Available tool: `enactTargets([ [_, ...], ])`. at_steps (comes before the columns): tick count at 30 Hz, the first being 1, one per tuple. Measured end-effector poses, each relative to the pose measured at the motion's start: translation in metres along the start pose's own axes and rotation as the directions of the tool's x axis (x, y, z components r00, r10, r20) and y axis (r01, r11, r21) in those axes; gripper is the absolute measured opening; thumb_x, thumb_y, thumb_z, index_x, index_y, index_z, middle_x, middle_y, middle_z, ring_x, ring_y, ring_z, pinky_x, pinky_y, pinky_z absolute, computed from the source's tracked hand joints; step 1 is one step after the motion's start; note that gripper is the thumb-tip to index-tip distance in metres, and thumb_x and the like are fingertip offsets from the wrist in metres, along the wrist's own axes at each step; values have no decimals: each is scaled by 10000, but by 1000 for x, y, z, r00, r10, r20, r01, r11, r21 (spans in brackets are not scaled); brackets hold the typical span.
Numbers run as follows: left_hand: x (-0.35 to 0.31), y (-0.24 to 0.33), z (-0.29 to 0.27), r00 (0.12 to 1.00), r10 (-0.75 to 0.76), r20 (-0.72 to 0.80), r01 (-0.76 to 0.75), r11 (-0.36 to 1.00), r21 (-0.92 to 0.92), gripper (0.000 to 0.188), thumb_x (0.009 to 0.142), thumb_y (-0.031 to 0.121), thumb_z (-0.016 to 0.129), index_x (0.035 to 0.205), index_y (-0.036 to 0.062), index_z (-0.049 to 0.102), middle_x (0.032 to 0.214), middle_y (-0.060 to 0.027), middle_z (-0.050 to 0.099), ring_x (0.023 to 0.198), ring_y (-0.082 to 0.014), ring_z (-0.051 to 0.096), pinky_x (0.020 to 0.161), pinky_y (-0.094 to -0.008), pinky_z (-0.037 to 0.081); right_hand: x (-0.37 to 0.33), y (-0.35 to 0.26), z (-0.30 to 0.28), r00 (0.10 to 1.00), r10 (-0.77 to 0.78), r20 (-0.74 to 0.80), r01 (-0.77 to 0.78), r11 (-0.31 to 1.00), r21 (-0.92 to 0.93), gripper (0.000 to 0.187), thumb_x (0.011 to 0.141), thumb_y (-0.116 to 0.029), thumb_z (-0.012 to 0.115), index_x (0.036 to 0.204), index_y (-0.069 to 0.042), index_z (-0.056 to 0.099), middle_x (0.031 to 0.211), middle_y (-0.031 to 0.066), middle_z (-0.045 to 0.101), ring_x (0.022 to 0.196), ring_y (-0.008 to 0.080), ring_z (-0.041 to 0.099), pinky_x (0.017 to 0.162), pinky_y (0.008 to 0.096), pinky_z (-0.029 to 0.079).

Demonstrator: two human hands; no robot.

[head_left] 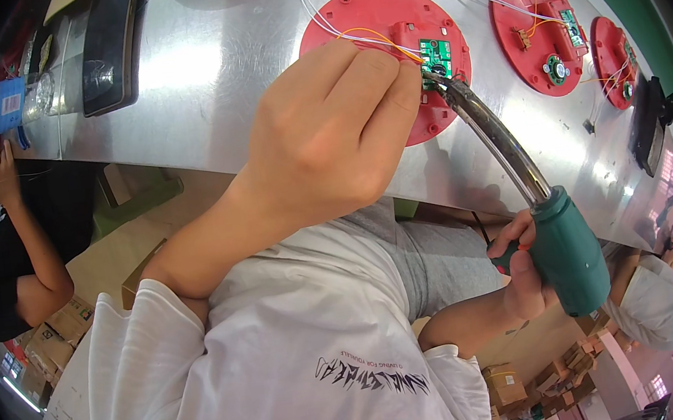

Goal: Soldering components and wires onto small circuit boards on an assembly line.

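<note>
My left hand [327,128] is closed in a pinch beside a small green circuit board [438,51] on a round red plastic plate [388,3]. Thin orange wires [373,33] and white wires [318,15] run to the board past my fingers; the pinched fingertips mostly hide what they grip. Wrapped round its green handle, my right hand [524,267] holds a soldering gun [571,254] with a curved metal tube. The gun's tip meets the lower part of the board, close to my left fingertips.
Two more red plates [506,4] [605,34] with boards and wires lie to the right on the metal table [187,61]. A dark tablet-like panel [109,49] rests at the left. Co-workers sit at the left [30,253] and lower right [654,302].
</note>
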State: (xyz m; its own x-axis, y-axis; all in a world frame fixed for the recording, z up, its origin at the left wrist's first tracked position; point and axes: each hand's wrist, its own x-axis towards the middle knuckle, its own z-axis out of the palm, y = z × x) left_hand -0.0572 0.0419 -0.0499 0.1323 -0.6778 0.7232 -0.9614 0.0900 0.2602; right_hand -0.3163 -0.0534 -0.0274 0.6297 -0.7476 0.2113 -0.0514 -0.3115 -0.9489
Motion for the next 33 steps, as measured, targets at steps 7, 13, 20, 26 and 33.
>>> enactTargets([
  [7,1,-2,0,1000,-1,13,1,1000,13,368,574,-94,728,940,-89,688,879,-145,626,654,-263,598,549,-343,500,10,2,-3,989,-139,-43,141,988,57,359,830,-164,651,1052,108,583,711,188,580,472,208,534,448,277,408],
  [13,-1,-2,-1,1000,18,2,-18,999,34,373,565,-75,727,936,-81,690,875,-138,632,648,-260,593,540,-339,493,5,7,1,981,-181,-69,186,979,77,391,839,-194,650,1073,111,579,747,211,585,457,205,513,427,281,409],
  [20,-4,-6,9,993,80,-86,-70,991,114,261,612,62,662,856,-30,679,790,-61,571,656,-200,555,533,-298,460,11,9,-18,949,-96,-300,171,957,233,456,883,-276,668,1142,83,556,829,225,586,491,232,540,436,328,459],
  [26,8,6,-4,995,-70,73,68,997,30,240,652,-56,735,886,-33,685,880,-132,637,693,-283,613,588,-360,504,39,37,-34,916,-131,-378,321,805,499,373,968,-275,564,1206,11,550,1010,166,563,594,199,578,478,314,483],
  [33,54,8,-38,960,-223,171,227,974,-2,539,659,150,803,1162,62,632,1107,-138,636,948,-386,599,906,-466,484,53,34,-25,816,195,-545,148,840,523,263,1014,-250,468,1047,-8,565,923,92,574,561,130,522,460,279,430],
])
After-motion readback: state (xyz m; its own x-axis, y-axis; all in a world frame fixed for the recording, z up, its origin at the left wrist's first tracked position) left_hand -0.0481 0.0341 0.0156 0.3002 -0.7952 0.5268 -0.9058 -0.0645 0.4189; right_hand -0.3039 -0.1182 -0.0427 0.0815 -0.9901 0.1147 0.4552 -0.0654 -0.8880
